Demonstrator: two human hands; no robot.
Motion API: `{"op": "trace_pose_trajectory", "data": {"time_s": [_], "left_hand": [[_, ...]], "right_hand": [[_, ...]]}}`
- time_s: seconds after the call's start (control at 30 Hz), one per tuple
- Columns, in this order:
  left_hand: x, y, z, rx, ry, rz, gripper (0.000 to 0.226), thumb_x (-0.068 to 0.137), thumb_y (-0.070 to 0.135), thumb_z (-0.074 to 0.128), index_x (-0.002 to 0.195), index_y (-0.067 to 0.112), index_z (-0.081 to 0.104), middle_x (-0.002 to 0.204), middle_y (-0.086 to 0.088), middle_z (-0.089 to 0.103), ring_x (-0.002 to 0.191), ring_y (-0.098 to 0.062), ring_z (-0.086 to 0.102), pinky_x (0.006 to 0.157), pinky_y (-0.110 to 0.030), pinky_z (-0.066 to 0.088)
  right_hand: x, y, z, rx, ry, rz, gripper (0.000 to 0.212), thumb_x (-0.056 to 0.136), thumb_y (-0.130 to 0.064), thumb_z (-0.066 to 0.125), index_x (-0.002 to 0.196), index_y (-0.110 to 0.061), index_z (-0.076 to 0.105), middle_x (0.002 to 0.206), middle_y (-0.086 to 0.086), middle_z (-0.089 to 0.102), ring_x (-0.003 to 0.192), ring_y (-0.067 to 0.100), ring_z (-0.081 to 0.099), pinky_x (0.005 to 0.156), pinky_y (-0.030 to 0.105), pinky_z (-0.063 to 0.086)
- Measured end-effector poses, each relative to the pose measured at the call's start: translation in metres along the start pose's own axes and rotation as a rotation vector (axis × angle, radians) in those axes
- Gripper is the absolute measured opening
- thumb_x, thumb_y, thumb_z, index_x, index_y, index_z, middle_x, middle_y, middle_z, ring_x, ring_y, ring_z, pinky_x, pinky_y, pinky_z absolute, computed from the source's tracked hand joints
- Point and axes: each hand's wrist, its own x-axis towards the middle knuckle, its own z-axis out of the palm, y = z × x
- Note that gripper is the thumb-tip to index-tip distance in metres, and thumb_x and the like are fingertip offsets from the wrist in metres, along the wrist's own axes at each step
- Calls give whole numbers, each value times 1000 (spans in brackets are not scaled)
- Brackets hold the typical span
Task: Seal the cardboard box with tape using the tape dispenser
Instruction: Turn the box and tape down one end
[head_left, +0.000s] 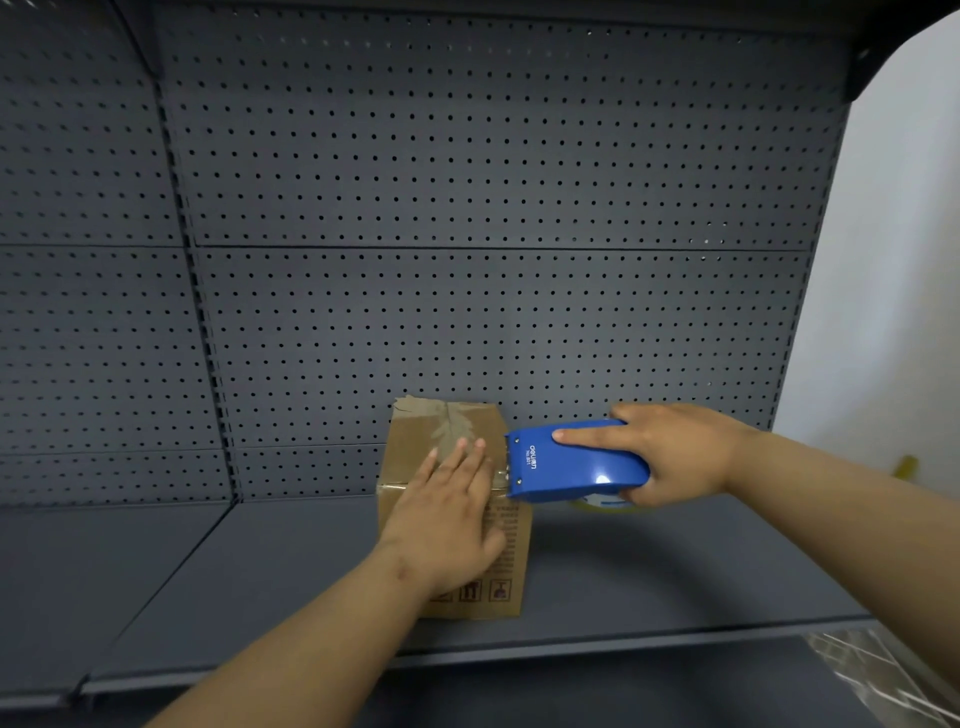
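Brown cardboard makes the box (441, 431), which sits on a grey shelf (649, 566) close to the back wall with little holes (467, 182). Crinkly tape (449, 421) runs across its top. The left hand (447, 514) lies flat on the box, fingers straight. The right hand (670, 452) grips the blue dispenser (571, 467), one finger stretched along its top. The dispenser's front touches the right edge of the box.

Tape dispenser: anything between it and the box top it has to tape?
Nothing separate. The blue tape dispenser already meets the cardboard box at its right edge, but the left hand lies flat across the top.
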Motion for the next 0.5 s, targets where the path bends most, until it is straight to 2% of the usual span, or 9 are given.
{"op": "trace_pose_trajectory", "data": {"time_s": [0.07,0.13,0.2,0.33,0.5], "left_hand": [[-1,-4,5,-28,10,-3,76,89,56,18,149,18,-10,159,-3,-11,146,-18,-9,118,-39,-7],[-3,-7,8,-33,19,-5,78,84,60,11,147,23,-15,159,-2,-9,147,-19,-5,118,-39,-4],[-4,-9,9,-23,23,3,78,81,62,7,147,27,-14,160,-2,-6,147,-18,-1,118,-38,-2],[-5,-11,11,-34,60,13,77,82,63,10,149,30,-7,160,0,2,147,-16,6,117,-35,2],[-8,-16,12,-51,88,18,75,82,63,13,149,33,-5,160,4,4,146,-14,7,116,-33,2]], "right_hand": [[1,0,2,28,-14,1,69,70,-65,38,121,-73,-9,92,-4,40,80,16,48,67,28,41],[3,0,4,63,-23,10,71,73,-60,43,123,-72,-5,92,-4,40,79,15,46,64,26,38],[2,0,7,80,-42,18,74,77,-51,50,126,-69,-3,92,-6,39,79,13,45,61,22,33],[1,4,9,88,-61,0,78,77,-48,52,120,-71,-9,93,-8,38,80,12,45,57,13,25],[2,12,18,106,-63,-1,83,76,-46,54,117,-72,-15,96,-6,39,83,14,48,67,24,38]]}}
